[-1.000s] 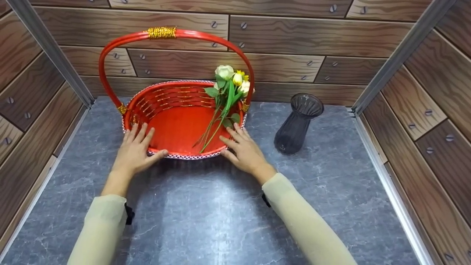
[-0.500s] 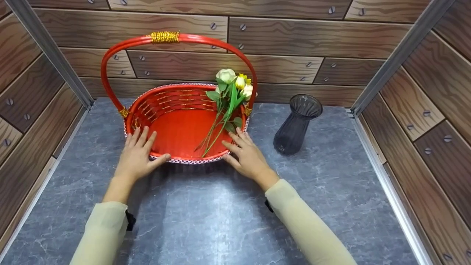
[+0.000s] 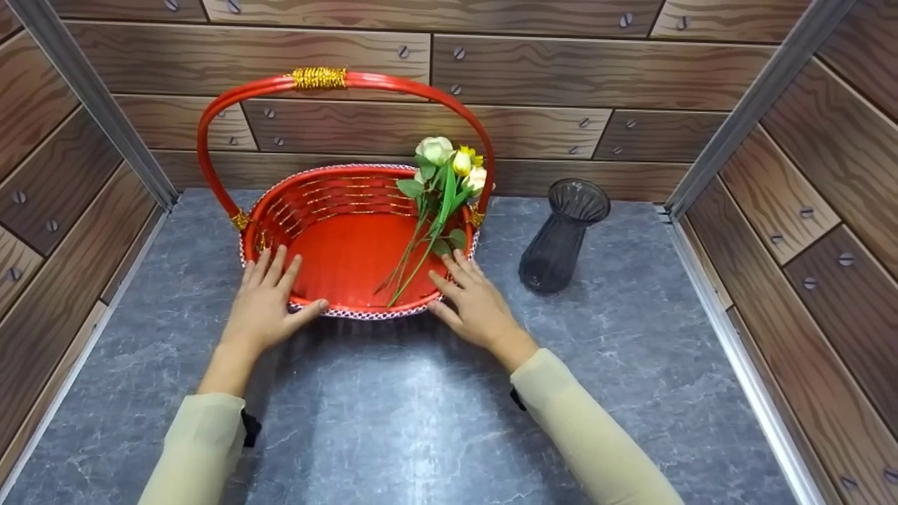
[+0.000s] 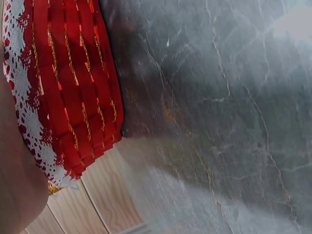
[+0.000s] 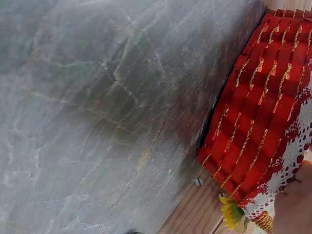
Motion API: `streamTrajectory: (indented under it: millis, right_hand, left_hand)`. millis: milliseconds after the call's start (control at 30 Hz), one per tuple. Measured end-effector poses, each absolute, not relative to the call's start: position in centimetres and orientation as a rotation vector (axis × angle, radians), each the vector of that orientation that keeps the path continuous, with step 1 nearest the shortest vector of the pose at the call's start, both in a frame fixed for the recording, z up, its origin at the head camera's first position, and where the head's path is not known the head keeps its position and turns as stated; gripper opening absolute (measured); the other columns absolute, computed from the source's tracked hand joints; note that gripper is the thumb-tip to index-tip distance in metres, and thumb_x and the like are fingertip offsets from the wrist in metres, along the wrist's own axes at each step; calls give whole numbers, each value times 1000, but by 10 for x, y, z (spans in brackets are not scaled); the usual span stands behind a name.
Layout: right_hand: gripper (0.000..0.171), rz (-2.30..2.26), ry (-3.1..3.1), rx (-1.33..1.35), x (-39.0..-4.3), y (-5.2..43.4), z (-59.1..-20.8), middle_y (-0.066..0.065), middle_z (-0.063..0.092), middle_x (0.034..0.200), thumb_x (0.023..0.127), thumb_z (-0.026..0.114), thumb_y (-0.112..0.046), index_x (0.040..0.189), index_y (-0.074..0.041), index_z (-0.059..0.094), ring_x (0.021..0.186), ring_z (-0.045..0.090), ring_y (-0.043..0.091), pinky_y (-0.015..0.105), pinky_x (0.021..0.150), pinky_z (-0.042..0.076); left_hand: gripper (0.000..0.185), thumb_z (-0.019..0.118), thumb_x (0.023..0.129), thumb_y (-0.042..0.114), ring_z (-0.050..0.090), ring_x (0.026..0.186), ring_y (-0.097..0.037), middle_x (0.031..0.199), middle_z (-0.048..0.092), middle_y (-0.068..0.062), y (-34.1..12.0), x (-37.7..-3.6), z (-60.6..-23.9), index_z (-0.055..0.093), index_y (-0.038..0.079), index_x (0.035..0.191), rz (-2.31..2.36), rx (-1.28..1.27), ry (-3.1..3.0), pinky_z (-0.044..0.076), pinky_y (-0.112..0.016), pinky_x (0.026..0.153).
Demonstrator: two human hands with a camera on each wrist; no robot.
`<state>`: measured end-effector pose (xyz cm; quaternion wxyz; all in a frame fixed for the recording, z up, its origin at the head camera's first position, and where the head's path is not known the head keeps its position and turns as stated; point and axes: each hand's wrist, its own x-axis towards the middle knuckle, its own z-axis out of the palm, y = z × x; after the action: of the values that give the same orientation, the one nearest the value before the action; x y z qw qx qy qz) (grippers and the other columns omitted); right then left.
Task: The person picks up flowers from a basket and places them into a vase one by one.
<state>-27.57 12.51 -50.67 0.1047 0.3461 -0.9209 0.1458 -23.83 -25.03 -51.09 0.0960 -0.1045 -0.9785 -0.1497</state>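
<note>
A red oval basket (image 3: pixel 337 252) with a tall hooped handle stands near the back wall in the head view. Across its front left rim lies my left hand (image 3: pixel 261 308), fingers extended over the edge and thumb along the front. My right hand (image 3: pixel 478 307) rests likewise on the front right rim, fingers reaching inward. Flowers (image 3: pixel 443 168) in white and yellow lean at the basket's right side, their green stems slanting down inside. Both wrist views show the woven basket wall (image 4: pixel 73 73) and lace trim (image 5: pixel 292 156) close to each hand.
To the right of the basket, a dark translucent vase (image 3: pixel 558 245) stands upright on the grey marbled surface (image 3: pixel 393 414). Wood-patterned panels (image 3: pixel 533 130) close in the back and both sides, with metal rails at the corners.
Both hands and the basket have shifted slightly toward me and a little to the right, flowers included. The vase appears to keep its place while the view drifts slightly.
</note>
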Motion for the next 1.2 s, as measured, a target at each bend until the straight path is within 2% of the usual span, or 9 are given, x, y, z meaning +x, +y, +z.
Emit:
streamTrajectory:
  millis: [167, 500, 700, 900, 1200]
  right_hand:
    - [63, 408, -2722, 1008, -271, 128, -508, 15, 27, 161, 102, 45, -54, 149, -13, 47, 152, 20, 36, 48, 123, 17]
    - [61, 429, -2668, 1006, -266, 133, -514, 19, 38, 156, 101, 49, -53, 146, -13, 53, 150, 24, 37, 49, 122, 21]
    - [61, 429, -2666, 1008, -263, 135, -513, 17, 35, 158, 101, 48, -54, 147, -14, 51, 151, 23, 37, 49, 121, 22]
    - [60, 398, -2643, 998, -261, 133, -513, 19, 38, 156, 101, 47, -53, 149, -18, 48, 149, 27, 38, 50, 121, 23]
    - [58, 400, -2668, 980, -257, 131, -511, 18, 38, 157, 102, 46, -53, 148, -19, 51, 150, 24, 37, 51, 121, 22]
  left_hand:
    - [97, 55, 87, 71, 9, 152, -44, 165, 17, -20, -247, -235, -512, 34, 6, 155, -441, -313, -2884, 5, -61, 121]
    - [97, 57, 87, 71, 9, 152, -43, 165, 17, -19, -243, -231, -514, 34, 7, 155, -452, -314, -2880, 6, -61, 121]
    - [97, 57, 87, 71, 8, 152, -43, 165, 16, -19, -243, -228, -513, 34, 6, 155, -461, -319, -2874, 6, -61, 121]
    - [97, 56, 87, 71, 7, 153, -42, 165, 16, -19, -244, -228, -511, 32, 8, 156, -455, -324, -2879, 5, -60, 121]
    - [98, 55, 87, 72, 14, 151, -44, 164, 19, -21, -246, -228, -509, 31, 6, 156, -427, -338, -2900, 6, -61, 121]
